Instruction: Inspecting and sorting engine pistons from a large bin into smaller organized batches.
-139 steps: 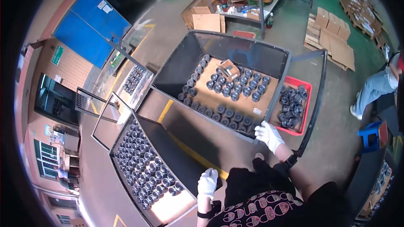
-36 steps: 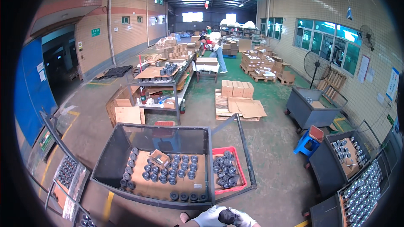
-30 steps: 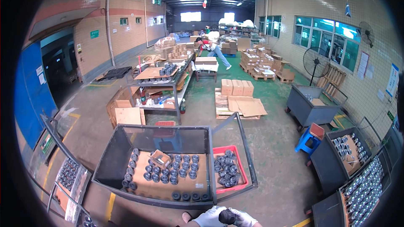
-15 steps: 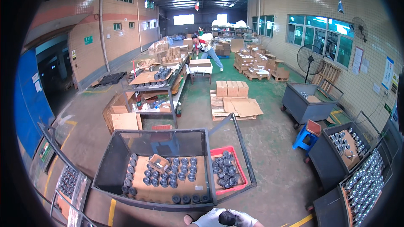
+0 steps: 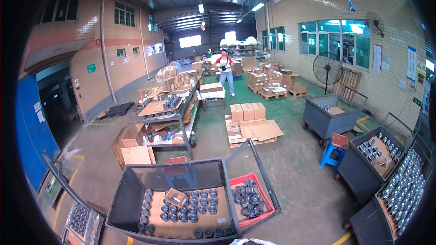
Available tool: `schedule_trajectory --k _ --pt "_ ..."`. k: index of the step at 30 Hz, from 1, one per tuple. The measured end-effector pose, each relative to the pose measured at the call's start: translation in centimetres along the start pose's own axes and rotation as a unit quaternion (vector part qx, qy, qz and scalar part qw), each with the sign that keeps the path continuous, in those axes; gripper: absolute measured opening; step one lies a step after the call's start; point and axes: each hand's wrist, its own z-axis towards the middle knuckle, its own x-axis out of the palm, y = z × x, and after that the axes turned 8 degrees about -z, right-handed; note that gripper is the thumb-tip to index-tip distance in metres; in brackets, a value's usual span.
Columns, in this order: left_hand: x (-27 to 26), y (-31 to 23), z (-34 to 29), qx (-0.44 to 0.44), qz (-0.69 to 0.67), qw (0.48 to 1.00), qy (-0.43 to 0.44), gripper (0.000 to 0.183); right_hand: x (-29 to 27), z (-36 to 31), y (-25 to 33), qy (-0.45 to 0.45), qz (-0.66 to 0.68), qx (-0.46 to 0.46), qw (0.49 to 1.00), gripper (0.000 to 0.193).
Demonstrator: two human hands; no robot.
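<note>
The cart (image 5: 125,199) has rings (image 5: 193,218) along its left and front edges and mid-floor, with a carton (image 5: 176,197); at its right edge, the crate (image 5: 264,193) holds rings. Near its front edge, left hand (image 5: 238,242) and right hand (image 5: 264,242) flank a dark part (image 5: 250,242); finger spread unclear.

The gloves (image 5: 264,242) are white, the round parts (image 5: 212,210) dark grey, the tray (image 5: 265,193) red, the stool (image 5: 335,149) blue and brown.

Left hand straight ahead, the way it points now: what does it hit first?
Probably the near right corner of the dark metal-framed bin; only a sliver of the left hand shows, so aim and depth are unclear.
</note>
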Motion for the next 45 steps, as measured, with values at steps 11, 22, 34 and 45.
schedule_trajectory --k 11,22,34,45 --pt "-0.2 0.7 0.0 -0.003 0.005 1.0 -0.003 0.029 1.3 0.3 -0.2 -0.189 -0.082 -0.007 0.978 0.005" --pt "0.2 1.7 -0.4 0.011 0.016 1.0 -0.018 0.03 6.5 3.0 -0.6 -0.485 -0.432 0.158 0.744 0.022" --pt "0.4 1.0 -0.1 0.01 0.01 1.0 -0.02 0.027 11.8 1.4 2.0 -0.298 -0.414 0.102 0.854 0.026" --pt "0.4 0.6 -0.3 -0.009 0.01 1.0 -0.012 0.027 13.0 1.6 2.1 -0.308 -0.402 0.122 0.853 0.036"
